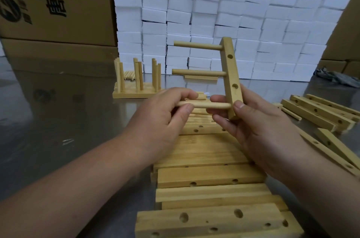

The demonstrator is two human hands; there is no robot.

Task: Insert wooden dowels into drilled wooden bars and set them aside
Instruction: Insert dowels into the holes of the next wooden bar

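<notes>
My right hand (255, 126) grips the lower end of a drilled wooden bar (230, 68), held upright above the table. Two dowels (196, 45) stick out of the bar to the left, one near the top and one at mid-height (198, 72). My left hand (165, 115) pinches a third dowel (206, 105) whose right end sits at the bar's lowest hole. Two side holes in the bar face me.
Several drilled bars (210, 177) lie stacked below my hands, with more at the right (315, 111). Finished bars with upright dowels (136, 83) stand at the back left, loose dowels behind them. White foam blocks (253, 29) and cardboard boxes (56, 4) wall off the back.
</notes>
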